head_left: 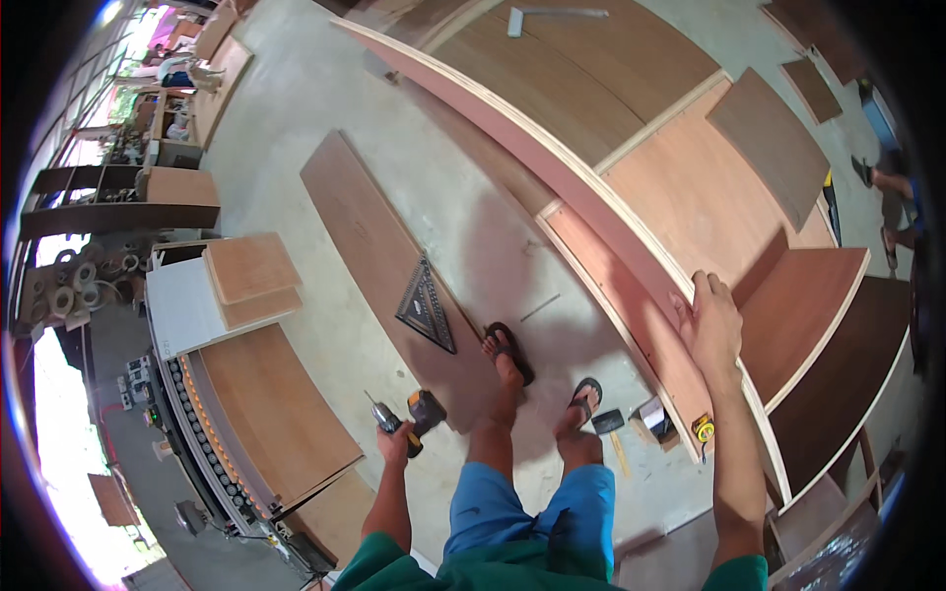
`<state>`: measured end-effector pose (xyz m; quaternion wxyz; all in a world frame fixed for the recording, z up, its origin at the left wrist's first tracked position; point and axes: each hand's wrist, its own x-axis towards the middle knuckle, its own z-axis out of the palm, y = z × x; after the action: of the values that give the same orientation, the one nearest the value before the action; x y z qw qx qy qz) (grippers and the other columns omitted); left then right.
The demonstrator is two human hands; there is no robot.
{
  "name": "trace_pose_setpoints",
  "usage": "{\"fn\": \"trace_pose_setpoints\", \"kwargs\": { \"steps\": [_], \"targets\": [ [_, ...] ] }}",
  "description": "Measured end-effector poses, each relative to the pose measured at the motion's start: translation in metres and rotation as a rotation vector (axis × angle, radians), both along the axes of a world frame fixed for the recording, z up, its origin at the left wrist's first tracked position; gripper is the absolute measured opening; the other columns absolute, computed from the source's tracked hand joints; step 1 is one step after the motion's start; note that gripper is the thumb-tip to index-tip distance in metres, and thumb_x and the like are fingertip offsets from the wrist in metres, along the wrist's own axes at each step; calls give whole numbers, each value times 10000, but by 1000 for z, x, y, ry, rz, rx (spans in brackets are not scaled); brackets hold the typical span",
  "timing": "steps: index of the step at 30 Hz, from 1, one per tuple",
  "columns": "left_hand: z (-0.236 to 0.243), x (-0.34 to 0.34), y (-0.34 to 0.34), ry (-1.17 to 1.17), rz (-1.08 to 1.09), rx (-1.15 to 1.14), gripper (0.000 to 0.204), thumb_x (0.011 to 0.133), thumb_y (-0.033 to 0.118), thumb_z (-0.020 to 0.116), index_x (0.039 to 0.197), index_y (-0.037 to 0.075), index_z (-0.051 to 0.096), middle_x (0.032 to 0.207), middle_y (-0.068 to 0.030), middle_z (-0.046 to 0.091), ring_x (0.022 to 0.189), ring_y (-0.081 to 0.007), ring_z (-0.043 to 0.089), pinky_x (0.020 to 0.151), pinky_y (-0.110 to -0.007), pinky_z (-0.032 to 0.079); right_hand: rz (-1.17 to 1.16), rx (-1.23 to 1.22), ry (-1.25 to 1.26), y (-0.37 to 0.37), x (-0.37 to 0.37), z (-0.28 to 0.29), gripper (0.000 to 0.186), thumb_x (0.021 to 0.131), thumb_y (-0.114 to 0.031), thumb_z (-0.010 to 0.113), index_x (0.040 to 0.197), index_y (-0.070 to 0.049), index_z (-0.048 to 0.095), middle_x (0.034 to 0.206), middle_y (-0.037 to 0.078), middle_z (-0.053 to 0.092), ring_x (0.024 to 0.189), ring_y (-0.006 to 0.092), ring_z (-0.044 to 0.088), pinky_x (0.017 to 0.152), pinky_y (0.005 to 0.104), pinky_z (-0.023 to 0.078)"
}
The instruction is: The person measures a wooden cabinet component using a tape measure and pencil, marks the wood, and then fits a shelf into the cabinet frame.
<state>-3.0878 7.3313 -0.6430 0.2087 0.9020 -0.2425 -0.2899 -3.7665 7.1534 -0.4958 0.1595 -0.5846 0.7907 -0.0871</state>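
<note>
My left hand [394, 442] is closed round a cordless drill [427, 411], its bit pointing up and to the left. The drill hangs in the air left of my legs. With my right hand [713, 330] I grip the top edge of a long wooden panel [581, 187], which stands on edge as one side of a large plywood cabinet frame [680, 167]. My fingers curl over that edge. Below it, a yellow tape measure [703, 429] sits at the near end of a lower plywood strip [631, 320]. A black triangular square [427, 313] lies on a long brown board [360, 222] on the floor.
A black-headed mallet [608, 423] and a small box [654, 418] lie near my right foot. On the left stands a roller machine [212, 443] with stacked boards [251, 271]. A loose panel [772, 148] rests on the cabinet. Another person's feet [890, 236] show at far right.
</note>
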Motion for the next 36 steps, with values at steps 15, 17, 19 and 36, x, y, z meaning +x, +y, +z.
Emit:
{"fn": "trace_pose_setpoints", "kwargs": {
  "steps": [15,17,19,36],
  "targets": [
    [-257,-6,-290,-23,-725,145,706,727,466,902,1210,13,656,1084,-221,767,1049,-434,738,940,-487,550,-98,-57,-174,-2,1,-78,288,987,-127,783,1182,22,632,1048,181,716,936,302,722,862,361,553],
    [-312,-10,-320,-57,-792,128,686,720,475,897,1172,18,655,1072,-224,768,1056,-461,735,930,-504,552,-182,-3,-286,1,5,-83,361,1026,-59,735,1323,97,600,1175,171,743,1115,170,690,982,329,546],
    [-361,-24,-345,-64,-861,115,690,717,480,893,1173,24,647,1075,-222,770,1057,-467,734,917,-521,553,-245,3,-293,12,-1,-88,471,1031,-79,737,1430,87,551,1252,172,730,1209,214,693,1050,361,547],
    [-461,7,-400,-452,-1260,396,1098,748,824,777,1437,-5,568,1289,-230,729,1159,-433,706,1001,-536,556,-162,40,128,2,10,-92,774,869,-486,870,1378,50,641,1282,241,741,1141,354,736,1000,439,589]
  ]
}}
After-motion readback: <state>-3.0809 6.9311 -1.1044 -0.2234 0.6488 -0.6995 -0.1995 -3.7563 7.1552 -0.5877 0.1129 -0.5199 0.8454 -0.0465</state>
